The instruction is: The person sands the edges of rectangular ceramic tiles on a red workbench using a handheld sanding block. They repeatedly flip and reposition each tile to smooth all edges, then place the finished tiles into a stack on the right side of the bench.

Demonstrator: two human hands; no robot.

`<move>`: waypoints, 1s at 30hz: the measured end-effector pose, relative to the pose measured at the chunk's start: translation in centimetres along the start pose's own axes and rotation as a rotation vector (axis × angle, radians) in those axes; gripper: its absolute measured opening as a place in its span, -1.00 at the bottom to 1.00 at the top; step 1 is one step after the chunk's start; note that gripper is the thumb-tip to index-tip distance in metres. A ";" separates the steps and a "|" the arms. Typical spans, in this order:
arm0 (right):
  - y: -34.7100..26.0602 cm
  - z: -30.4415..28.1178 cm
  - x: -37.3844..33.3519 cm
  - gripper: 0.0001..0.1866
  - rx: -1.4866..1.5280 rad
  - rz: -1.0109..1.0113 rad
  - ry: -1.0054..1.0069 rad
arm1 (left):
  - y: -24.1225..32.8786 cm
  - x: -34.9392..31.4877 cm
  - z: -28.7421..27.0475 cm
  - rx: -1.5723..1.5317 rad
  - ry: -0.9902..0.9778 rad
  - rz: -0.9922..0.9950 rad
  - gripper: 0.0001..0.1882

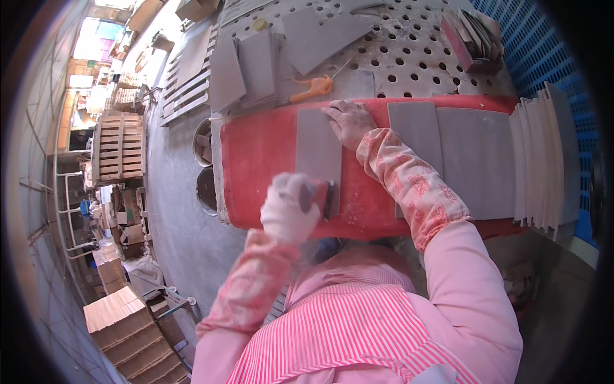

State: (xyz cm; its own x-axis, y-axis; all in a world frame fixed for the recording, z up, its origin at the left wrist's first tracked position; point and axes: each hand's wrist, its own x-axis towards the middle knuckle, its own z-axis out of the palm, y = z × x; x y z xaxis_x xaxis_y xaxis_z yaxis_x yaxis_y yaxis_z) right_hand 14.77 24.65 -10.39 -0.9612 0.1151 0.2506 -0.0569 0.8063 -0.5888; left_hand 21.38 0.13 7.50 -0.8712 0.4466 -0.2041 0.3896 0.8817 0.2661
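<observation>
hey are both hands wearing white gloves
No, only the left hand is gloved; the bare right hand rests its fingers on the grey panel.

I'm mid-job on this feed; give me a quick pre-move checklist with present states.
1. Grey panel lying on the red cover: ok.
2. Right hand on the panel's far end: ok, it rests there.
3. Hand tool in the left hand: ok, held over the near part of the panel.
4. Tool's edge in contact with the panel: cannot tell, the left hand is blurred.
5. Neighbouring panels apart from this one: ok, red cover shows between.
6. Orange-handled tool off the panel: ok, it lies beyond the far edge.
</observation>
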 end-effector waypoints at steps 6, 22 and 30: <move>0.1 0.5 0.3 -0.57 0.017 0.015 0.057 | -1.1 13.7 -1.0 0.011 0.103 0.036 -0.46; -0.4 -0.3 0.5 -0.62 0.211 0.087 0.121 | -0.4 1.5 0.1 0.014 0.007 0.158 -0.35; -0.1 -0.2 0.9 -0.64 0.505 0.209 0.419 | 2.1 21.6 -2.2 0.061 0.068 0.022 -0.35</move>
State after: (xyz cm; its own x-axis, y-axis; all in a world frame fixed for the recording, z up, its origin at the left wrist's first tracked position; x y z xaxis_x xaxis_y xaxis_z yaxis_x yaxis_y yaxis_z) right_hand 13.96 24.77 -9.96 -0.7860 0.5354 0.3090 -0.0985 0.3850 -0.9177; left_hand 2.72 11.28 5.73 -0.8797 0.4565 -0.1334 0.4247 0.8802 0.2120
